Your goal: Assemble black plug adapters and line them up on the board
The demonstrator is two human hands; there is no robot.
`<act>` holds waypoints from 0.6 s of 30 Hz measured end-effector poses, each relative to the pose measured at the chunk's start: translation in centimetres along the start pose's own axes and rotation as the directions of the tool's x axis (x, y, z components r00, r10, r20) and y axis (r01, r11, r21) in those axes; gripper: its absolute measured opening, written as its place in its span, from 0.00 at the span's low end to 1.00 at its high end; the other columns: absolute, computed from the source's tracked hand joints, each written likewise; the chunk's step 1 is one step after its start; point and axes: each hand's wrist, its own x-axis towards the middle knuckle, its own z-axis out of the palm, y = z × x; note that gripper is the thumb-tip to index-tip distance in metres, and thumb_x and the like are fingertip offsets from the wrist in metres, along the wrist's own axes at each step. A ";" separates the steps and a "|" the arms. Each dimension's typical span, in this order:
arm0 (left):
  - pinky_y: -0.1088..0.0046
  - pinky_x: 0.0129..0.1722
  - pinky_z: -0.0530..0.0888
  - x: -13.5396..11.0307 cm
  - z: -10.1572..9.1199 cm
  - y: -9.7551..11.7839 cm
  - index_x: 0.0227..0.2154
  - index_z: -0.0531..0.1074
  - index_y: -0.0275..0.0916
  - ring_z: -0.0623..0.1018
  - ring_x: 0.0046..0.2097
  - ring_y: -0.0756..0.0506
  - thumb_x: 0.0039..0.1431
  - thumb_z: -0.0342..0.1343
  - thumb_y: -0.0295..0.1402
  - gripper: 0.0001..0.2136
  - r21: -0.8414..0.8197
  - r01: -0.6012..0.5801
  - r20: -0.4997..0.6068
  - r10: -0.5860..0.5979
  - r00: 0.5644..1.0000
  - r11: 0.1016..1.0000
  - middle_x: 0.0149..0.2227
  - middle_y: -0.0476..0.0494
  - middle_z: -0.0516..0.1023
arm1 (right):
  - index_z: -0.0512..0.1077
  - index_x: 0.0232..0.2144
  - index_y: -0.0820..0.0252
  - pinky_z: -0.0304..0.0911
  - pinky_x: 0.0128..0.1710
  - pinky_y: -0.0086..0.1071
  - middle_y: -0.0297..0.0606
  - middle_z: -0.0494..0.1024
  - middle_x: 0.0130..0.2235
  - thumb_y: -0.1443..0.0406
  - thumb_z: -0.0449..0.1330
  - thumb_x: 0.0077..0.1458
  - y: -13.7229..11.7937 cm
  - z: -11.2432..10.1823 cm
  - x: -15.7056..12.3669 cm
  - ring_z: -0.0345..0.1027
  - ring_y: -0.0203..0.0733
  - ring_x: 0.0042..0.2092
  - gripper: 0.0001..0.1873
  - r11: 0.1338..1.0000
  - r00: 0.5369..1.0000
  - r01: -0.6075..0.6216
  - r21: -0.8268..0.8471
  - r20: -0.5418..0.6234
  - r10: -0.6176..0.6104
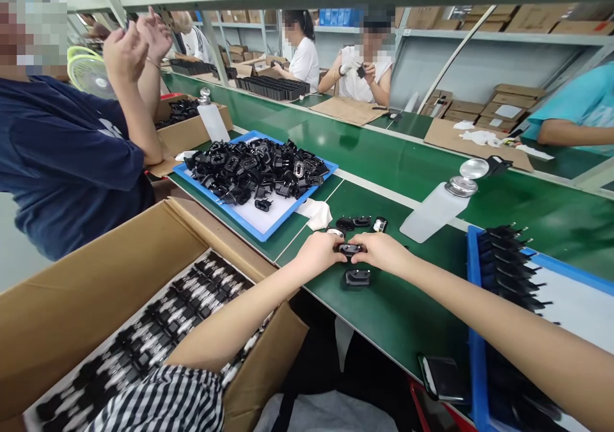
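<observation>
Just above the green bench, both my hands hold one small black plastic housing (350, 249) with an oval rim between their fingertips. My left hand (316, 254) pinches its left end, and my right hand (384, 253) pinches its right end. A similar black housing (357, 278) lies on the bench closer to me. Beyond my fingers are a couple more dark housings (354, 222) and a part with a white inside (380, 224). A crumpled white cloth (316, 214) rests behind my left hand.
A blue-rimmed tray (263, 235) heaped with black housings is at left. Another blue tray (474, 329) with rows of black parts stands right. A pump bottle (432, 214) is behind my right hand. An open carton (110, 265) of packed parts sits left; a co-worker (71, 144) is beside it.
</observation>
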 end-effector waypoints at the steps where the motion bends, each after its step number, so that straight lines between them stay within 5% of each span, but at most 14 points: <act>1: 0.75 0.34 0.67 -0.3 0.3 -0.3 0.38 0.68 0.38 0.72 0.35 0.47 0.44 0.54 0.35 0.16 -0.058 0.011 -0.028 -0.013 1.000 0.998 0.30 0.46 0.74 | 0.68 0.34 0.63 0.57 0.27 0.28 0.36 0.72 0.30 0.68 0.61 0.43 0.0 0.1 -0.1 0.65 0.41 0.32 0.12 1.000 1.000 0.012 0.017 -0.002 -0.012; 7: 0.71 0.33 0.67 -0.4 0.0 0.2 0.35 0.69 0.35 0.72 0.35 0.44 0.45 0.52 0.36 0.14 0.154 -0.005 0.002 0.005 1.000 0.988 0.30 0.42 0.73 | 0.68 0.34 0.65 0.57 0.28 0.28 0.37 0.72 0.30 0.69 0.62 0.42 -0.2 -0.1 0.1 0.65 0.42 0.32 0.13 1.000 0.999 -0.027 0.005 0.028 0.027; 18: 0.73 0.28 0.68 2.2 -2.8 3.1 0.33 0.70 0.30 0.73 0.33 0.42 0.38 0.58 0.32 0.16 0.352 0.023 0.295 -0.134 0.946 0.936 0.30 0.36 0.73 | 0.70 0.35 0.66 0.55 0.24 0.27 0.37 0.72 0.25 0.66 0.62 0.42 -0.6 -0.9 0.8 0.65 0.42 0.29 0.14 0.989 0.977 -0.146 -0.012 0.155 0.146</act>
